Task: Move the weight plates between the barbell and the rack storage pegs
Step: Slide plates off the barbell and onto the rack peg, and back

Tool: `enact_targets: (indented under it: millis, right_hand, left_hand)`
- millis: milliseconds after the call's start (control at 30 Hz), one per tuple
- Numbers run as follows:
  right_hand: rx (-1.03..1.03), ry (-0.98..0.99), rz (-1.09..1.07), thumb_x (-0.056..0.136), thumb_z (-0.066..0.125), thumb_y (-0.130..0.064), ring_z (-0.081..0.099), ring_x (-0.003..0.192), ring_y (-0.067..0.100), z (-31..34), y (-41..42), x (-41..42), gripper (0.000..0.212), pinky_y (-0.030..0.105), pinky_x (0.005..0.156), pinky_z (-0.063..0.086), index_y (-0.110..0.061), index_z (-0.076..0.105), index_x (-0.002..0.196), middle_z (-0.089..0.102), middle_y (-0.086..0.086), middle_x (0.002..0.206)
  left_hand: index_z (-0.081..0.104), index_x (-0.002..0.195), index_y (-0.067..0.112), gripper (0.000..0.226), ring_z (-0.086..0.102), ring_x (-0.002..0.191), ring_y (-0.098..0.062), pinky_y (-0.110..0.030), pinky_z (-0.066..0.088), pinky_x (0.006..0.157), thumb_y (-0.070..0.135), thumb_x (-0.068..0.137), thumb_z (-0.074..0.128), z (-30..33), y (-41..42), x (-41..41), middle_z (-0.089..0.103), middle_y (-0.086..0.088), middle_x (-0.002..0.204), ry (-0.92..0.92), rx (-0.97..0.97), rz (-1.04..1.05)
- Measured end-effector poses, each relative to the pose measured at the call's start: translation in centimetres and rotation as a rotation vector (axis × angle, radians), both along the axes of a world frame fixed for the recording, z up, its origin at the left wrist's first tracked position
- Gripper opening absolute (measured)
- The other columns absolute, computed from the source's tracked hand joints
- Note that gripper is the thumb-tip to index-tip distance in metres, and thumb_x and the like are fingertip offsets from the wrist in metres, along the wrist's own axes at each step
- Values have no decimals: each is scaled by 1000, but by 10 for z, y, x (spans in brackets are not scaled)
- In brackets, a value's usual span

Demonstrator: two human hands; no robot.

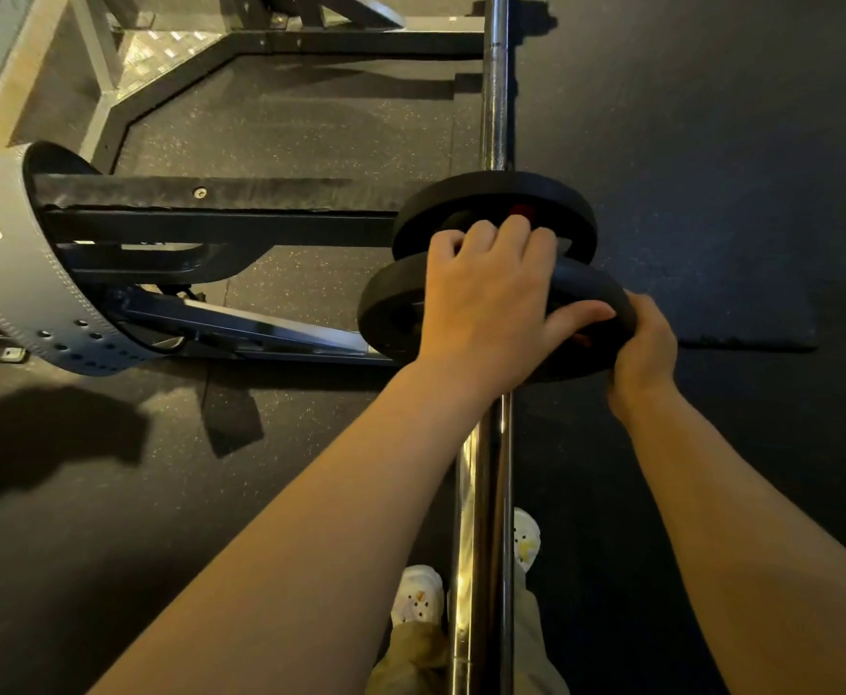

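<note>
**Two small plates on the bar sleeve, both hands on the near one**

Starting on the left: there's a grey lifting belt point(24, 273) looped around the black rack frame point(220, 228), which sticks out toward the bar. Nothing to do with the plates, just hanging there.

Moving to the middle, the chrome barbell point(498, 92) runs straight away from the person, and two small black plates sit on it close together. The far plate point(491, 193) looks square on the bar. The near plate point(395, 308) is tilted, so I'd guess it's partway through being slid.

The left hand point(486, 298) lies over the top of the near plate, fingers curled over its upper edge and thumb stretched along its face, so it's gripping that plate. On the right, the right hand point(644, 343) wraps around the plate's right rim, also gripping it.

Handling-wise: these look like small plates, so probably not heavy, but they're rigid, and the smooth rim could be slick. A tilted plate tends to bind on the sleeve, so my take is to square it up first, holding opposite edges like this. Watch fingers in the gap between the two plates.

Shoes point(418, 594) are right under the bar, so don't drop it.
</note>
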State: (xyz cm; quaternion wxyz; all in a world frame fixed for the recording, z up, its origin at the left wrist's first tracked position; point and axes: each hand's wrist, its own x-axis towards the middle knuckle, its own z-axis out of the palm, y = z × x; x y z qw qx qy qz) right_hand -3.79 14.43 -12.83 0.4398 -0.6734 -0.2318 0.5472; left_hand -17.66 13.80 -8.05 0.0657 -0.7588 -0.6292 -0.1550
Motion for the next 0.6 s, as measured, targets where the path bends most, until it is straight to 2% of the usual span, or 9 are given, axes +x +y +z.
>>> enact_targets:
  millis: [200, 400, 600]
  right_hand:
    - [6, -1, 23, 97, 39, -28, 55, 82, 16, 1, 0, 1, 25, 32, 79, 44, -22, 60, 83, 57, 1, 84]
    - [52, -116, 197, 98, 35, -27, 46, 72, 12, 11, -4, 5, 30, 27, 66, 36, -19, 49, 73, 48, 2, 78]
    - [53, -109, 86, 98, 37, -26, 45, 69, 11, 7, -4, 0, 32, 27, 66, 36, -19, 49, 69, 47, 0, 73]
  left_hand:
    - [62, 99, 18, 63, 54, 79, -18, -33, 36, 75, 74, 81, 41, -1, -2, -5, 59, 1, 90, -39, 22, -26]
    - [61, 100, 18, 62, 52, 83, -18, -33, 37, 82, 74, 80, 42, -1, -20, -12, 57, 1, 91, -161, 11, 33]
    - [60, 98, 18, 63, 51, 80, -18, -33, 37, 79, 75, 80, 40, 1, -15, -10, 56, 1, 88, -126, -15, 29]
